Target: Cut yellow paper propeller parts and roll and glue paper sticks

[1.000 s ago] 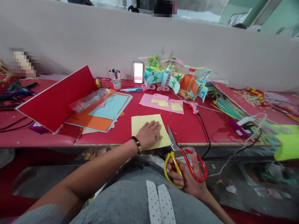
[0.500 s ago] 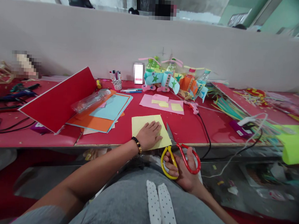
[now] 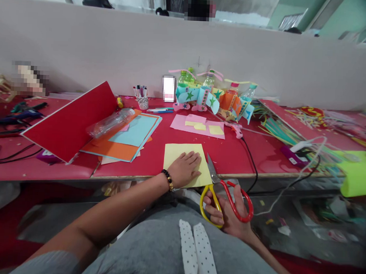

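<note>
A sheet of pale yellow paper [image 3: 176, 155] lies at the red table's front edge, its near part reaching over that edge. Flat on top of it rests my left hand [image 3: 186, 167], fingers stretched out, a beaded bracelet at the wrist. My right hand [image 3: 228, 211] grips a pair of scissors [image 3: 213, 172] with one yellow and one red handle, fingers through the loops. The blades point away from me, close along the paper's right side; whether they touch it I cannot tell.
Beyond the paper are a pink sheet [image 3: 183, 131] with yellow scraps, a pink glue gun [image 3: 236, 129] and decorated bottle models [image 3: 209, 95]. To the left, coloured sheets [image 3: 130, 130] lie under a clear plastic bottle [image 3: 111, 121] beside a red board [image 3: 71, 120]. A purple power strip [image 3: 294, 158] stands right.
The yellow paper has turned slightly and shifted a little to the right under my left hand. My right hand has moved right and slightly nearer me with the scissors.
</note>
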Action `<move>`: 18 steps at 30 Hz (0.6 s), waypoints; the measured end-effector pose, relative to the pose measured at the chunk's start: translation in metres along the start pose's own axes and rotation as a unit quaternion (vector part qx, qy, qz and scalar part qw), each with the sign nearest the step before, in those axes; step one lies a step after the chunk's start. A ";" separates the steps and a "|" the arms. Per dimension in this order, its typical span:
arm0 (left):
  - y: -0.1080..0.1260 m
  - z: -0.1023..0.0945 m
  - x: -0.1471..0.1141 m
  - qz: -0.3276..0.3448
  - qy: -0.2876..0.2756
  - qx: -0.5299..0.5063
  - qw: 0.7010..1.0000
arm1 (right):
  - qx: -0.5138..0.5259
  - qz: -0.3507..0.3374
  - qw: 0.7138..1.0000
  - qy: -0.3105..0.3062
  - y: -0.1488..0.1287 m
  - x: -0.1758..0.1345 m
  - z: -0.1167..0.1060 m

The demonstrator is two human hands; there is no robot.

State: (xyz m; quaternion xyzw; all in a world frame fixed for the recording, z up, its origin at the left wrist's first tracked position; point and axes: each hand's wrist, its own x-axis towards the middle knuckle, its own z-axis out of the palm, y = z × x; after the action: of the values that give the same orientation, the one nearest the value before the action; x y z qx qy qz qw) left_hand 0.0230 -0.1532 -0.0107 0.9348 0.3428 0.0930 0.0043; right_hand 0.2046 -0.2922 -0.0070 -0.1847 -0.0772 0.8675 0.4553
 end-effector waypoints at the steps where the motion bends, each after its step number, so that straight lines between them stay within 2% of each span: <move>1: 0.000 0.001 0.000 0.002 0.002 0.001 1.000 | 0.000 -0.003 1.000 0.002 0.000 0.001 0.000; 8: -0.002 0.003 0.000 0.013 0.005 0.012 1.000 | 0.001 -0.026 1.000 0.010 -0.003 0.019 0.002; 18: 0.005 -0.001 -0.006 0.034 -0.002 0.014 0.999 | -0.038 -0.040 0.998 0.023 0.002 0.014 -0.001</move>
State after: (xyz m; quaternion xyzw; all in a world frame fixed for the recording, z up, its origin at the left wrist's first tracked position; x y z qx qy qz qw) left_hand 0.0216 -0.1613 -0.0102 0.9460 0.3124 0.0863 -0.0112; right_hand 0.1963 -0.2822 -0.0118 -0.2188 -0.1070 0.8403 0.4843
